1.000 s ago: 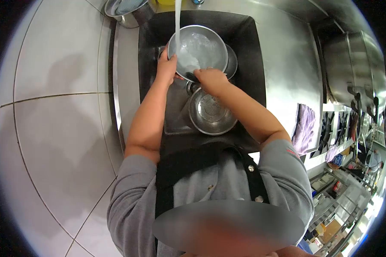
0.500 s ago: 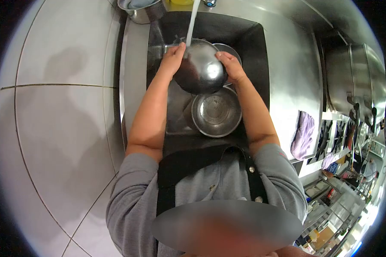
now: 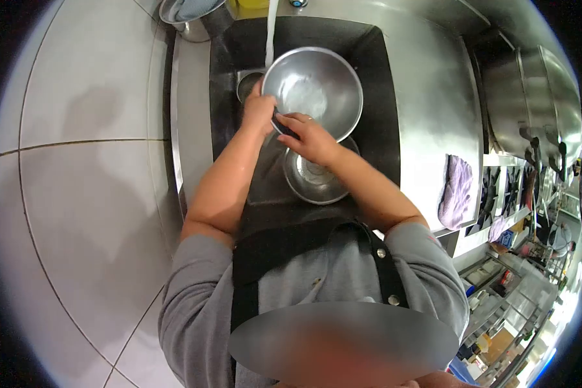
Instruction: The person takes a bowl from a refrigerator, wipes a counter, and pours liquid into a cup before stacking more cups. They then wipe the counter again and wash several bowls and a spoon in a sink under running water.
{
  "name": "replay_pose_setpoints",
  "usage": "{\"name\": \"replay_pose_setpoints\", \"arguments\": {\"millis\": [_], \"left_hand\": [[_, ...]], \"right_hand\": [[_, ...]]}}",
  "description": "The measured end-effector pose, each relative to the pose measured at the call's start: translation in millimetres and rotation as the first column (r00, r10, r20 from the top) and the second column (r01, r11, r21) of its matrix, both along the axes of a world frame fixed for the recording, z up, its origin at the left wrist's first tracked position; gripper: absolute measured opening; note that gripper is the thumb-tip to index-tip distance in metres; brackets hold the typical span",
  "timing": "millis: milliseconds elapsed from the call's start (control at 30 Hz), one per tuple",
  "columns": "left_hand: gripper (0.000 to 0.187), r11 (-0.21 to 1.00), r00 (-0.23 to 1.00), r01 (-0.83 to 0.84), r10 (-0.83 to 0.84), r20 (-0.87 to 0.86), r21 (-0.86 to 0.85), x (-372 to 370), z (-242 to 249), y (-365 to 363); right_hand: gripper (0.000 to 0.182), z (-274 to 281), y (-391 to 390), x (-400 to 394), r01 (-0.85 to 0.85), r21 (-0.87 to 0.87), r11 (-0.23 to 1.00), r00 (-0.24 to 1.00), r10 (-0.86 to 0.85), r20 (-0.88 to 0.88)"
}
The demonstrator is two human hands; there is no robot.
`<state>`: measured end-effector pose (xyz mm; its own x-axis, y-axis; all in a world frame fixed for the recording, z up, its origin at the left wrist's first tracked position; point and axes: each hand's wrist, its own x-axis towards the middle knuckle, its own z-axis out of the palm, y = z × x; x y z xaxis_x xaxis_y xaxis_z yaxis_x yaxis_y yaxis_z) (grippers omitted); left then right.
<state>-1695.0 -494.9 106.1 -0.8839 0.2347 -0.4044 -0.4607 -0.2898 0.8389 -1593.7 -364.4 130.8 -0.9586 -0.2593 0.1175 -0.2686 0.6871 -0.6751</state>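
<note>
Left hand (image 3: 258,110) clamps the near-left rim of a steel bowl (image 3: 313,90), grip closed on it. Right hand (image 3: 307,136) is clenched on a dark scrub pad (image 3: 284,126), pressing it at the bowl's near rim. The bowl is tilted open toward the person, above the sink (image 3: 381,97), beside the running water stream (image 3: 270,29). A second bowl (image 3: 313,178) sits below in the basin. Risk, as I judge it: a wet rim could slip from the one-handed hold and drop onto the lower bowl. Both forearms reach forward, elbows bent, converging. Purple cloth (image 3: 456,191) lies on the surface to the right.
</note>
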Motion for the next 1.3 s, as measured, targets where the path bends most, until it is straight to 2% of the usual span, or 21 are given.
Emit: {"name": "replay_pose_setpoints", "arguments": {"millis": [33,133,200,233,333,400,467,500,567,700,800,867,900,967,1067,1133,1167,1200,1233,1267,1300], "left_hand": [[0.068,0.996,0.996,-0.078,0.079,-0.028,0.05,0,2,-2],[0.067,0.982,0.983,-0.186,0.186,-0.002,0.03,2,24,3],[0.068,0.982,0.983,-0.18,0.181,-0.017,0.052,4,28,8],[0.068,0.983,0.984,-0.175,0.176,-0.015,0.052,4,29,9],[0.069,0.987,0.987,-0.161,0.161,-0.01,0.019,-2,21,8],[0.069,0.992,0.991,-0.126,0.127,0.041,-0.011,2,14,8],[0.07,0.997,0.989,-0.076,0.078,0.125,-0.026,12,15,11],[0.07,0.994,0.99,-0.109,0.107,0.091,0.019,13,11,12],[0.07,0.99,0.984,-0.138,0.139,0.112,-0.015,7,5,7],[0.071,0.986,0.982,-0.167,0.166,0.087,0.002,-4,9,2],[0.069,0.989,0.984,-0.146,0.141,0.113,0.039,2,11,9],[0.068,0.989,0.982,-0.135,0.124,0.14,0.066,9,16,13],[0.067,0.99,0.986,-0.138,0.138,0.092,-0.007,5,10,11],[0.066,0.984,0.984,-0.177,0.177,-0.003,-0.025,-5,18,5],[0.065,0.971,0.965,-0.237,0.236,-0.117,0.007,-16,18,-4],[0.064,0.959,0.949,-0.275,0.281,-0.14,0.061,-18,24,-1],[0.062,0.959,0.953,-0.261,0.275,-0.127,0.112,-19,15,-2],[0.058,0.963,0.957,-0.258,0.266,-0.113,0.078,-15,15,-1],[0.054,0.967,0.962,-0.25,0.253,-0.105,0.042,-11,17,-1],[0.05,0.971,0.966,-0.24,0.239,-0.101,0.004,-10,20,-1],[0.046,0.969,0.969,-0.242,0.244,-0.044,0.05,-12,20,0]], "right_hand": [[0.032,-1,7,2,-0.049,-0.08,0.996,0.997,0.044,-0.065],[0.036,18,44,-10,-0.113,0.396,0.911,0.989,0.066,0.132],[0.033,12,68,-26,0.0,0.679,0.734,0.998,0.037,-0.041],[0.027,2,73,-35,0.099,0.693,0.714,0.994,-0.032,-0.109],[0.023,-15,54,-31,0.053,0.418,0.907,0.998,-0.056,-0.005],[0.02,-20,23,-34,0.029,0.361,0.932,0.998,-0.006,-0.066],[0.017,-27,11,-58,0.118,0.42,0.9,0.992,-0.087,-0.092],[0.016,-27,13,-68,0.177,0.415,0.892,0.98,-0.122,-0.156],[0.014,-28,16,-79,0.293,0.398,0.869,0.941,-0.19,-0.279],[0.013,-20,7,-53,0.046,0.55,0.834,0.982,0.063,-0.176],[0.012,-23,19,-74,0.153,0.603,0.783,0.965,0.012,-0.261],[0.014,-21,29,-95,0.289,0.628,0.722,0.926,-0.045,-0.375],[0.015,-22,35,-106,0.352,0.634,0.688,0.901,-0.065,-0.429],[0.018,-19,42,-113,0.427,0.632,0.646,0.869,-0.1,-0.485],[0.017,-34,41,-96,0.402,0.712,0.576,0.914,-0.211,-0.346],[0.023,-41,16,-73,0.356,0.656,0.666,0.925,-0.349,-0.149],[0.03,-46,2,-68,0.338,0.507,0.793,0.915,-0.403,0.021],[0.03,-58,-8,-70,0.271,0.299,0.915,0.927,-0.332,0.176],[0.03,-43,-25,-66,0.388,-0.03,0.921,0.885,-0.363,0.291],[0.031,-56,-42,-71,0.488,-0.243,0.839,0.869,-0.438,0.232],[0.032,-53,-55,-74,0.497,-0.345,0.796,0.867,-0.472,0.159]]}}
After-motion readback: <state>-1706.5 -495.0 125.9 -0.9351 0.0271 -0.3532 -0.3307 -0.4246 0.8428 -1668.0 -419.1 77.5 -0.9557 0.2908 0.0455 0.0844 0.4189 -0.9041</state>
